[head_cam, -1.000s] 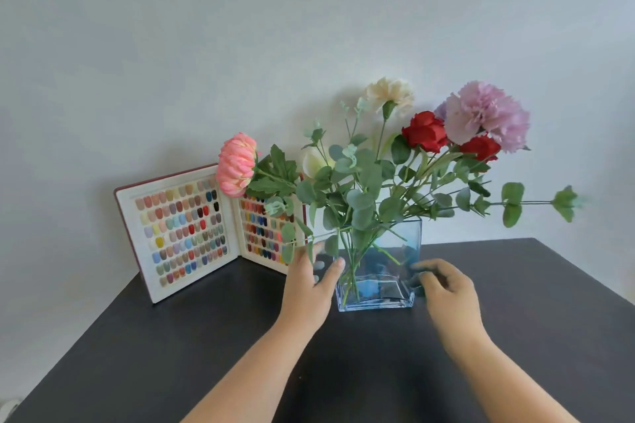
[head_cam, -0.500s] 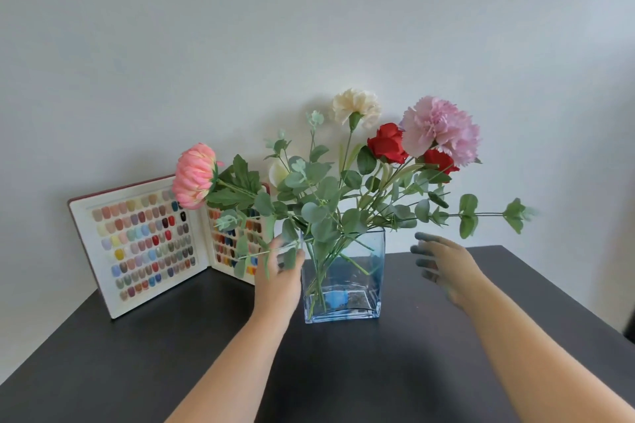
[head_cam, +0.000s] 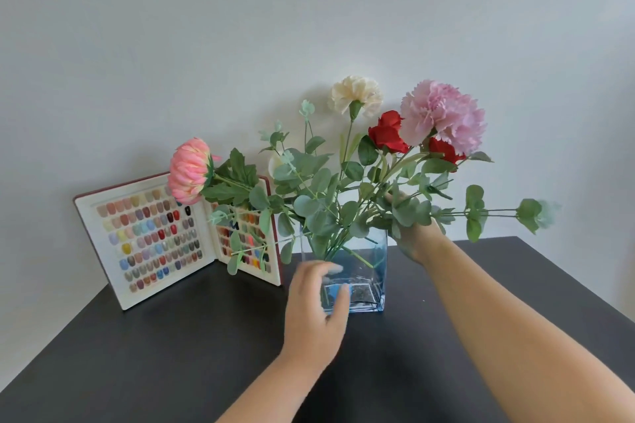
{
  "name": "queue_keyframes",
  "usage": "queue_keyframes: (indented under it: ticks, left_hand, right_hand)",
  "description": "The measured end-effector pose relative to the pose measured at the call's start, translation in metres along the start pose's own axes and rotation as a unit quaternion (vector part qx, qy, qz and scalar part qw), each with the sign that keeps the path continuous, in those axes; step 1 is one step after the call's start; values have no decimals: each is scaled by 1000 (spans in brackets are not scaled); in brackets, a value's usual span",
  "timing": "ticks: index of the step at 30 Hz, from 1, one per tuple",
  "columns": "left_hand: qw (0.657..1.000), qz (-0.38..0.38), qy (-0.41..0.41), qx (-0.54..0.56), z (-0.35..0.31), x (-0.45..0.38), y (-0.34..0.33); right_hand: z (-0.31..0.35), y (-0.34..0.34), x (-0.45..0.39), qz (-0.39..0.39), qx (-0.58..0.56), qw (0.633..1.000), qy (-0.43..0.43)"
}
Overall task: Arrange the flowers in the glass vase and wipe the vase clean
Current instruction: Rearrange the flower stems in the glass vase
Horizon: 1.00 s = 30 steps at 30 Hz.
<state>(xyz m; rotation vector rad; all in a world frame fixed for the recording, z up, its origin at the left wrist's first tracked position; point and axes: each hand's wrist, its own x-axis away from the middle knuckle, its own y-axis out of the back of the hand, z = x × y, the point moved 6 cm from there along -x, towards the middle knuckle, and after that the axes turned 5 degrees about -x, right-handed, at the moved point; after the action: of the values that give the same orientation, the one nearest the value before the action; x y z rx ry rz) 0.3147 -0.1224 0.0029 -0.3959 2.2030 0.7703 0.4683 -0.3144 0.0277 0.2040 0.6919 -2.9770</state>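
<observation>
Nearest: two bare forearms reach in over the dark bench (head_cam: pixel 144 357). Left hand (head_cam: pixel 314 312) sits at the front-left face of the glass vase (head_cam: pixel 371 271), fingers spread and loosely curved against the glass, thumb across the front; likely steadying the vase, though the blurred fingertips make a firm grip unclear. Nothing else is in that hand; no cloth visible.

Right hand (head_cam: pixel 414 233) is raised at the vase's right rim, pushed in among the eucalyptus sprigs (head_cam: pixel 405 213). Leaves hide the fingers; cannot tell whether they are closed on a stem or merely parting the foliage. Probably adjusting the spread.

Vase stands upright mid-bench, stems crossing inside. Blooms above: pink carnation (head_cam: pixel 443 113), red roses (head_cam: pixel 390 132), cream carnation (head_cam: pixel 357 94); a coral flower (head_cam: pixel 189 170) droops far left.

Behind-left: open nail-colour swatch book (head_cam: pixel 147 233), propped against the wall (head_cam: pixel 171 45).

Judgement: arranging under way, wiping not yet begun.
</observation>
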Motion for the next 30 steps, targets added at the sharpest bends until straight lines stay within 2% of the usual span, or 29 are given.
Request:
queue_keyframes:
  ticks: [3,5,8,12,14,15,19,23,26,30]
  left_hand:
    - [978,63,-159,-121,-41,-7,-27]
    - [955,89,-182,-215,-55,-23,-42]
    - [935,114,-161,-294,-59,-48,-53]
    - [917,133,-152,-345,-55,-66,-58]
    - [915,137,-146,-351,-55,-72,-60]
    - [916,137,-143,-350,-55,-75,-61]
    - [929,111,-113,-336,-55,-91,-56]
    - [934,121,-86,-324,-40,-104,-46]
    - [932,136,-80,-327,-34,-109,-43]
    - [930,146,-76,-328,-31,-112,-40]
  right_hand:
    - [-11,19,2,-45,28,998,-21]
    - [-10,26,7,-61,26,998,-18]
    - [12,7,5,-21,6,1000,7]
    - [28,18,1,-51,-60,997,-4]
    - [30,22,0,-10,-71,997,-7]
    - [32,19,0,5,-58,998,-4]
    - [38,8,0,-16,16,1000,7]
    - [47,13,-1,-65,58,993,77]
    - [61,11,0,-103,110,981,119]
    - [80,1,1,-113,257,950,136]
